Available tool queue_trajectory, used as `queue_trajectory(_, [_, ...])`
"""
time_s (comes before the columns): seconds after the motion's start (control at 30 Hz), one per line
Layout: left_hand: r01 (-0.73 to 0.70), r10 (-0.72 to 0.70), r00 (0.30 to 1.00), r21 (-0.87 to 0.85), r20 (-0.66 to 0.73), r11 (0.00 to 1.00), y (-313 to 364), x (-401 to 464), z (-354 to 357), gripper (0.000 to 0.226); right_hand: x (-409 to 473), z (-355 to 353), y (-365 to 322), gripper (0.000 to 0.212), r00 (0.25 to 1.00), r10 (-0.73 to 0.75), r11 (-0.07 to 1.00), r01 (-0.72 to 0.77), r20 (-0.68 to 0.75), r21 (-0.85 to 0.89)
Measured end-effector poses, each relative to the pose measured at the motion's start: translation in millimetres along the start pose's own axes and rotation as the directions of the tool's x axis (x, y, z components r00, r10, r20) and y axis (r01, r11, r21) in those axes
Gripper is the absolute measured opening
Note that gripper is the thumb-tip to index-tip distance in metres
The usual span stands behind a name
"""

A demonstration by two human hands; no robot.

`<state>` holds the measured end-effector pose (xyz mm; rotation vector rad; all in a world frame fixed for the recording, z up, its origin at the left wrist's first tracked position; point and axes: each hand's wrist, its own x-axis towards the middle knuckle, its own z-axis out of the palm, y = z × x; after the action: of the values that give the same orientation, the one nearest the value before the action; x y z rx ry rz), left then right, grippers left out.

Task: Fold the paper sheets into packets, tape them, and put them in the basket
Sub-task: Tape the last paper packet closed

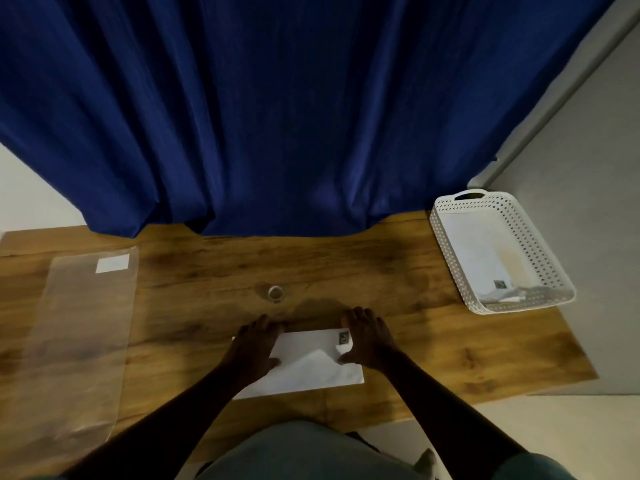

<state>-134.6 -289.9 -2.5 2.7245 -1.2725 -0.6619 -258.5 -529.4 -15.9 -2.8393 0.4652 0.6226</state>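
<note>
A white paper sheet [308,367], folded over, lies flat near the table's front edge, with a small dark mark at its far right corner. My left hand [254,348] presses flat on its left part, fingers spread toward the far edge. My right hand [365,339] rests on its right end, fingers straight over the fold and thumb on the paper. A small clear tape roll [275,293] stands just beyond the sheet. The white perforated basket [540,251] sits at the far right with white packets inside.
A clear plastic sleeve [83,341] with a white label lies on the left of the wooden table [415,282]. A blue curtain [277,116] hangs behind the table. The basket overhangs the table's right edge.
</note>
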Motion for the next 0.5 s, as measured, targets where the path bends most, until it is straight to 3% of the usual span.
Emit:
queue_trajectory(0.07, [-0.069, 0.063, 0.996, -0.091, -0.062, 0.994, 0, 4, -8, 0.043, -4, 1, 3, 0.102, 1.000, 0.028, 0.997, -0.029, 0.014, 0.067])
queue_trajectory(0.17, [-0.160, 0.144, 0.983, -0.148, -0.115, 0.976, 11, 11, -25, 0.015, -10, -5, 10, 0.096, 0.998, 0.042, 0.980, -0.050, 0.044, 0.191])
queue_trajectory(0.33, [-0.254, 0.241, 0.964, -0.122, -0.111, 0.960, 52, 40, -62, 0.020, -21, -32, 13, 0.051, 0.994, -0.006, 0.920, -0.038, 0.112, 0.389])
queue_trajectory(0.43, [-0.325, 0.318, 0.932, -0.013, -0.173, 0.946, 75, 55, -82, 0.028, -32, -39, 23, 0.047, 0.994, 0.096, 0.899, -0.108, 0.051, 0.425])
queue_trajectory(0.5, [-0.315, 0.314, 0.901, 0.047, -0.299, 0.948, 89, 65, -82, 0.046, -42, -41, 41, 0.047, 0.980, 0.197, 0.842, -0.178, 0.016, 0.509])
